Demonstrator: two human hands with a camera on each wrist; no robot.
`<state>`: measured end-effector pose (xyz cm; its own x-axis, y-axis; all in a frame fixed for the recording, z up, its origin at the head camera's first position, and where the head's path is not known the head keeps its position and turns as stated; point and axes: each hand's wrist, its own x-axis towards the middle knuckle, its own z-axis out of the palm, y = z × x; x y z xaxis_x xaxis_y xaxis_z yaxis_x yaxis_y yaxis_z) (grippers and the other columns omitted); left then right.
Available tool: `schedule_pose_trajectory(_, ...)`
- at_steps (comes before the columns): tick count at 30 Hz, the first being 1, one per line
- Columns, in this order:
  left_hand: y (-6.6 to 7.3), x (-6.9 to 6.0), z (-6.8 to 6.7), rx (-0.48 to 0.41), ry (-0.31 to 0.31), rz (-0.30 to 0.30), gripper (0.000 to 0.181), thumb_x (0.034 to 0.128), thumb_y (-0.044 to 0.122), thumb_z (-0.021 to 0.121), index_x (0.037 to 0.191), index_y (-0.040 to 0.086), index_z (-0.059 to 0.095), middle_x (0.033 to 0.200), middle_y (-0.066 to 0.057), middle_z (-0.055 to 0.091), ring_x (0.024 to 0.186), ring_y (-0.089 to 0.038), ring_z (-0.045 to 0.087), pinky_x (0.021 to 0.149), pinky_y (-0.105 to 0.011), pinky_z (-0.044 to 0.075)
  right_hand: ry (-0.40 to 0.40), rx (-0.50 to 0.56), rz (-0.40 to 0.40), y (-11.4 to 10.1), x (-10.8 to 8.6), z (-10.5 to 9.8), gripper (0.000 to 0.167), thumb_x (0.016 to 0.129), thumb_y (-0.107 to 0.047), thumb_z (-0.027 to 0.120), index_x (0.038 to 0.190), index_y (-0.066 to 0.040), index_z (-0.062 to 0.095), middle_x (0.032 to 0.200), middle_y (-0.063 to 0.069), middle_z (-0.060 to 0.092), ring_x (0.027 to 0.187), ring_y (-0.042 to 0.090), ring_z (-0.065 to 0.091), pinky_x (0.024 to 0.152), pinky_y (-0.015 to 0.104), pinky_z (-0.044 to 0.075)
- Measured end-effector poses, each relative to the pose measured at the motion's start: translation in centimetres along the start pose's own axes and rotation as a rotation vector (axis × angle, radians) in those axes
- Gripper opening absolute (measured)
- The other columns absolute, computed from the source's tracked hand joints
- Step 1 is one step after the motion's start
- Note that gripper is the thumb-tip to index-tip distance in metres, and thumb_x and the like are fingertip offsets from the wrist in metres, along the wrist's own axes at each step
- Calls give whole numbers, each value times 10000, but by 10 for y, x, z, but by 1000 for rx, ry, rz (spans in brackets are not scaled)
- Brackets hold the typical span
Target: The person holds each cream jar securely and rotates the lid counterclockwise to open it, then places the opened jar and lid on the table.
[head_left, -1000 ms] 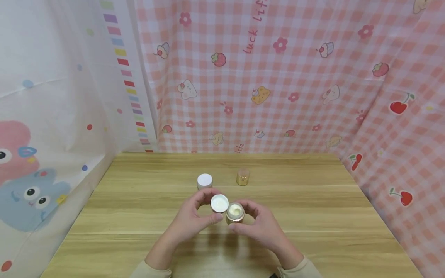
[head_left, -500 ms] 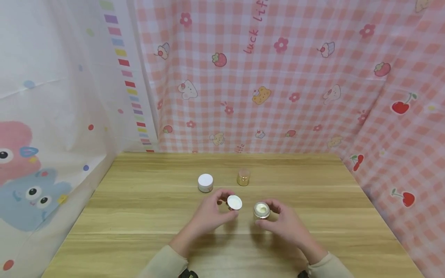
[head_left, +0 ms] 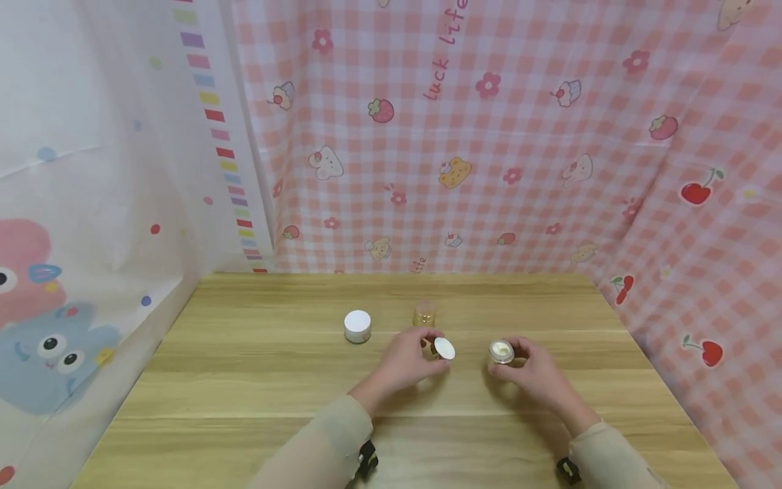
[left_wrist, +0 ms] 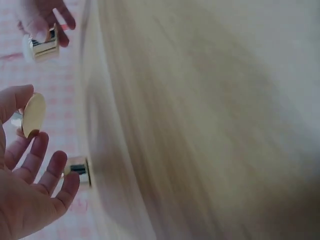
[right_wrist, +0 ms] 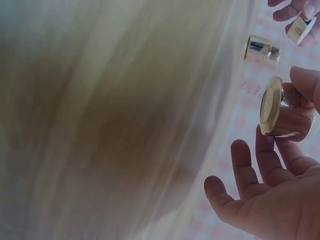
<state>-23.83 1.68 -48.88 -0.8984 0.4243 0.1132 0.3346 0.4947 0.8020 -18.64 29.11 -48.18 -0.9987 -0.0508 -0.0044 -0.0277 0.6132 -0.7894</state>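
Observation:
Between thumb and fingertips, my left hand (head_left: pixel 406 361) pinches a gold lid (left_wrist: pixel 34 115), tilted so its white inside (head_left: pixel 444 348) shows in the head view. To its right, my right hand (head_left: pixel 540 375) holds a small gold cream jar (right_wrist: pixel 287 111) by its sides. The jar's mouth is uncovered, and pale cream (head_left: pixel 501 349) with a hollow in it is visible. Lid and jar are apart, both held above the table. In the right wrist view the jar's gold base faces the camera, and the outer fingers stay spread off it.
A white-lidded jar (head_left: pixel 357 326) stands on the wooden table (head_left: pixel 275 380), left of the left hand. Just beyond that hand stands a small gold container (head_left: pixel 424 314), its lower part partly hidden. A checked pink cloth (head_left: pixel 489 136) hangs behind the table.
Both hands have moved right and somewhat farther from the body. The lid and the jar, close together a second ago, now have a wide gap between them. The white-lidded jar is fully uncovered by the hand.

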Motion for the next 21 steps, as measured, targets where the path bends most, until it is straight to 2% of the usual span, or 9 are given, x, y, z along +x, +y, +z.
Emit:
schedule_pose_trajectory(6, 3, 19, 26, 94, 7, -55, 462, 826, 242, 917, 1230, 103, 740, 1092, 21, 756, 992, -117, 675, 907, -290, 564, -7, -32, 40, 6, 12, 0, 595, 880, -268, 885, 1338, 30, 649, 1242, 164, 751, 1140, 288, 734, 915, 286, 579)
schedule_pose_trajectory(11, 9, 28, 41, 250, 21, -42, 442, 815, 294, 915, 1191, 123, 757, 1012, 59, 764, 948, -93, 692, 869, -268, 570, -5, -69, 35, 8, 21, 2, 572, 860, -234, 896, 1301, 47, 664, 1163, 150, 768, 1047, 204, 716, 852, 245, 562)
schedule_pose_trajectory(16, 16, 34, 47, 401, 54, -45, 431, 819, 341, 900, 1187, 157, 771, 1029, 65, 771, 989, -123, 706, 852, -297, 572, -5, -110, 40, 10, 27, -1, 533, 855, -231, 896, 1270, 25, 679, 1119, 120, 768, 996, 168, 689, 837, 267, 552)
schedule_pose_trajectory(19, 21, 37, 47, 438, 66, -74, 406, 819, 338, 899, 1163, 164, 772, 1068, 31, 762, 1035, -162, 694, 865, -334, 576, -12, -126, 34, 10, 31, -2, 541, 848, -231, 898, 1262, 36, 675, 1101, 121, 763, 977, 167, 680, 817, 277, 546)
schedule_pose_trajectory(21, 24, 39, 47, 443, 74, -94, 364, 811, 332, 901, 1111, 171, 772, 1031, 23, 744, 1001, -166, 680, 821, -341, 576, -17, -129, 35, 10, 33, -3, 555, 847, -226, 898, 1268, 50, 667, 1103, 131, 760, 979, 176, 680, 808, 283, 544)
